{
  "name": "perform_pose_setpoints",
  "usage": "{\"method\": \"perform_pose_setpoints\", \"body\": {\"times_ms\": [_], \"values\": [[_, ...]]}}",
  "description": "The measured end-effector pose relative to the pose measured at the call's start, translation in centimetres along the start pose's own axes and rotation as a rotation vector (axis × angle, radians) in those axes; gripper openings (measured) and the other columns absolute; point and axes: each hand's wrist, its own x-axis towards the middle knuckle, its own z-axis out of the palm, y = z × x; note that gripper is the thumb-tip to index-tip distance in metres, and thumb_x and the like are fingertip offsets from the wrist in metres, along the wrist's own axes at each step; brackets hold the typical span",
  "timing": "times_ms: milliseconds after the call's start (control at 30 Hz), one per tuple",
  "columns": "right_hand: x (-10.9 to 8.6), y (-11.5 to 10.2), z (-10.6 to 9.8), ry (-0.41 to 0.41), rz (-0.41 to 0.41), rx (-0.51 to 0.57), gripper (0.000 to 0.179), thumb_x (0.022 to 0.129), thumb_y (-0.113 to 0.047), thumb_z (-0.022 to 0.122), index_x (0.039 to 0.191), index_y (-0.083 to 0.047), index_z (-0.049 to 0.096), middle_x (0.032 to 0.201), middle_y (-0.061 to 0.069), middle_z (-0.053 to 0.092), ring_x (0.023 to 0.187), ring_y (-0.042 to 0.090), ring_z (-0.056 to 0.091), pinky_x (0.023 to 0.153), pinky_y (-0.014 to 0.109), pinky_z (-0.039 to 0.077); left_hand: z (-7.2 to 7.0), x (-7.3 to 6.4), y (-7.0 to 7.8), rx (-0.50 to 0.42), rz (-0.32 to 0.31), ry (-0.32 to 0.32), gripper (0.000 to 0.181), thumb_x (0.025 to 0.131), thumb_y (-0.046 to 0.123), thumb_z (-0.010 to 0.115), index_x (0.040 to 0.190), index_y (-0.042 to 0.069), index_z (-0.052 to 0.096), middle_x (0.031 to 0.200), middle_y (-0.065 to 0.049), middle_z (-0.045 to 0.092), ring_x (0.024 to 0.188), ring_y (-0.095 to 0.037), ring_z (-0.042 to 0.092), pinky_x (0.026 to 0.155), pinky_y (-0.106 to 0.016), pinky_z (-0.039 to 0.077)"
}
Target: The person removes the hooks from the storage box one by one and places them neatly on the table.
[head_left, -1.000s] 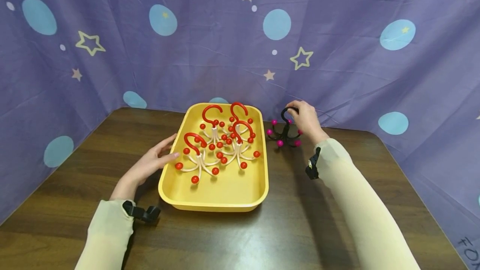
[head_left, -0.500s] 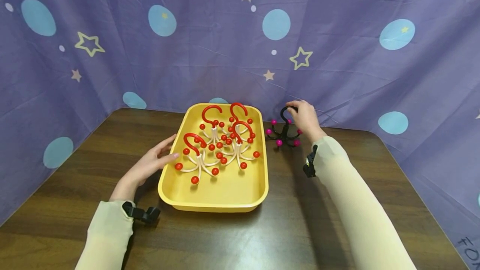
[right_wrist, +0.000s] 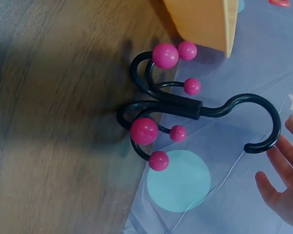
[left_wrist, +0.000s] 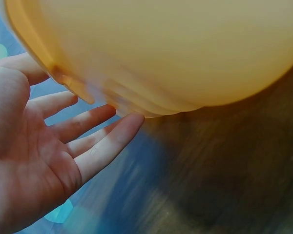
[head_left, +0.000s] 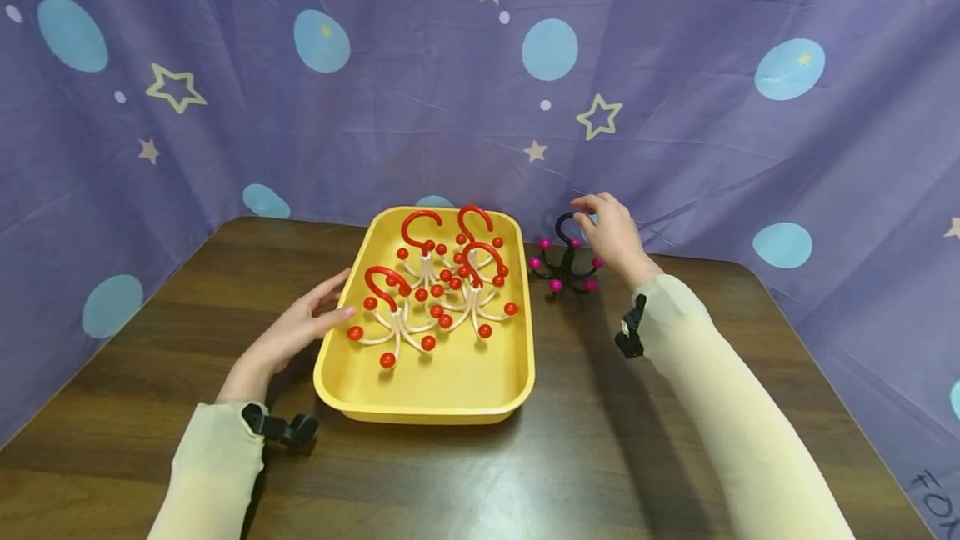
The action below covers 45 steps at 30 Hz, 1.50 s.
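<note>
A black multi-arm hanger hook [head_left: 567, 261] with pink ball tips stands on the table, right of the yellow tray [head_left: 420, 417]. My right hand [head_left: 611, 227] is beside its curved top, fingers spread and loose. In the right wrist view the fingers [right_wrist: 285, 158] overlap the edge of the hook's curve, with the thumb apart from it. My left hand [head_left: 296, 327] holds the tray's left side, thumb over the rim and fingers [left_wrist: 107, 141] against the outer wall. Inside the tray stand several white hanger hooks [head_left: 397, 323] with red curved tops and red balls.
The dark wooden table [head_left: 420, 482] reaches back to a purple curtain [head_left: 420, 140] printed with stars and blue circles. The black hook stands near the table's back edge, close to the curtain. The tray's near part shows bare yellow floor.
My right fingers have loosened from the black hook's curved top and lifted slightly away. The black hook stays standing in place. My left hand and the tray have not moved.
</note>
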Motion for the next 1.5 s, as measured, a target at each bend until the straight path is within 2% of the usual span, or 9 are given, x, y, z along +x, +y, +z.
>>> {"method": "perform_pose_setpoints", "body": {"times_ms": [200, 333, 533, 933, 1133, 1367, 1500], "values": [[-0.5, -0.9, -0.4, -0.028, -0.007, 0.020, 0.025, 0.090, -0.018, 0.056, 0.112, -0.008, 0.063, 0.114, 0.012, 0.056, 0.109, 0.029, 0.050, 0.092, 0.044, 0.038, 0.0, 0.1, -0.1, 0.013, -0.004, 0.004, 0.072, 0.091, 0.031, 0.055, 0.148, 0.021, 0.013, 0.138, -0.023, 0.032, 0.115, -0.035, 0.045, 0.084, -0.042, 0.049], [-0.9, -1.6, -0.3, -0.036, -0.044, 0.048, 0.025, 0.090, -0.017, 0.058, 0.112, -0.008, 0.063, 0.114, 0.011, 0.056, 0.112, 0.028, 0.049, 0.094, 0.043, 0.038, 0.0, 0.1, -0.3, 0.023, -0.003, 0.002, 0.072, 0.091, 0.032, 0.055, 0.148, 0.020, 0.012, 0.139, -0.024, 0.030, 0.115, -0.036, 0.044, 0.085, -0.043, 0.048], [-1.3, -2.9, -0.2, -0.045, -0.105, 0.054, 0.027, 0.091, -0.020, 0.056, 0.114, -0.008, 0.062, 0.112, 0.010, 0.057, 0.107, 0.027, 0.052, 0.090, 0.042, 0.041, 0.1, 0.2, -0.3, 0.018, -0.001, 0.006, 0.071, 0.090, 0.032, 0.054, 0.148, 0.021, 0.013, 0.140, -0.023, 0.030, 0.118, -0.037, 0.042, 0.086, -0.044, 0.047], [-2.1, -5.5, 1.0, -0.097, -0.176, 0.116, 0.027, 0.091, -0.022, 0.055, 0.115, -0.010, 0.060, 0.108, 0.006, 0.059, 0.098, 0.021, 0.054, 0.086, 0.038, 0.044, -0.1, 0.1, -0.3, -0.001, 0.018, -0.001, 0.071, 0.091, 0.031, 0.054, 0.148, 0.020, 0.012, 0.139, -0.025, 0.031, 0.116, -0.037, 0.044, 0.084, -0.042, 0.049], [-2.5, -6.8, 1.7, -0.118, -0.208, 0.137, 0.027, 0.091, -0.024, 0.056, 0.114, -0.010, 0.060, 0.102, 0.004, 0.060, 0.088, 0.018, 0.057, 0.079, 0.035, 0.047, -0.1, 0.0, -0.1, -0.021, 0.022, -0.003, 0.070, 0.092, 0.028, 0.053, 0.148, 0.021, 0.012, 0.139, -0.025, 0.031, 0.115, -0.038, 0.045, 0.082, -0.040, 0.050], [-2.9, -7.5, 2.6, -0.172, -0.232, 0.169, 0.033, 0.090, -0.025, 0.057, 0.118, -0.006, 0.058, 0.106, 0.006, 0.060, 0.094, 0.019, 0.059, 0.080, 0.036, 0.050, 0.0, -0.1, 0.0, -0.018, 0.024, -0.004, 0.070, 0.092, 0.028, 0.053, 0.148, 0.020, 0.012, 0.139, -0.026, 0.030, 0.116, -0.039, 0.044, 0.083, -0.042, 0.049], [-3.1, -7.8, 3.1, -0.181, -0.246, 0.152, 0.035, 0.089, -0.026, 0.059, 0.118, -0.008, 0.058, 0.105, 0.006, 0.060, 0.093, 0.018, 0.060, 0.076, 0.034, 0.049, 0.0, -0.1, 0.0, -0.017, 0.021, -0.003, 0.070, 0.092, 0.028, 0.053, 0.148, 0.020, 0.012, 0.139, -0.026, 0.030, 0.117, -0.039, 0.044, 0.084, -0.043, 0.049]]}}
